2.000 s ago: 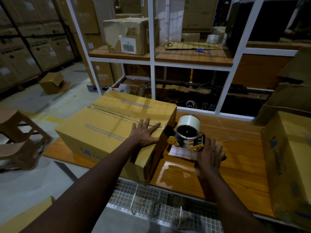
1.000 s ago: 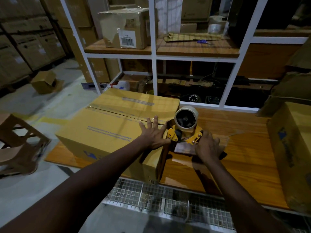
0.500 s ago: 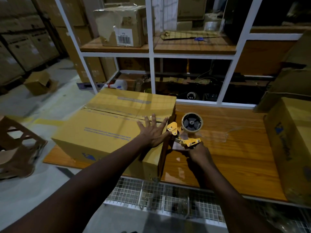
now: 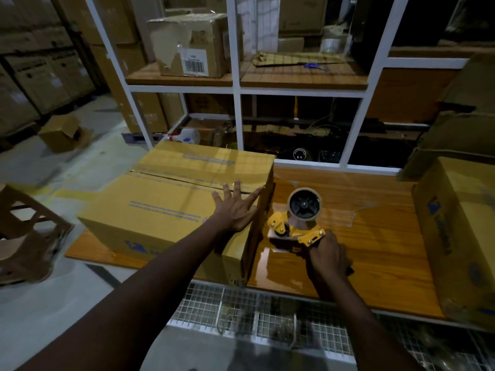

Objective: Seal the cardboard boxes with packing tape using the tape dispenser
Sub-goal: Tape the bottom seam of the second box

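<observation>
A large yellow cardboard box [image 4: 166, 204] lies on the wooden table [image 4: 375, 236], its two top flaps meeting in a seam across the top. My left hand [image 4: 235, 207] presses flat on the top near the right edge, fingers spread over the seam's end. My right hand [image 4: 328, 257] grips the handle of the yellow tape dispenser [image 4: 296, 226], which sits just right of the box's right side with its tape roll [image 4: 304, 206] upright. The dispenser's front edge is close to the box side; I cannot tell whether it touches.
A second yellow box [image 4: 460, 231] stands at the table's right end. White shelving [image 4: 237, 87] behind the table holds a torn brown box [image 4: 192, 44] and flattened cardboard. A wire grid [image 4: 254, 309] runs under the table's near edge. A wooden stool [image 4: 24, 231] stands on the floor to the left.
My right hand has drawn the dispenser down and back from the box's top right edge toward the table. My left hand has stayed pressed on the box top.
</observation>
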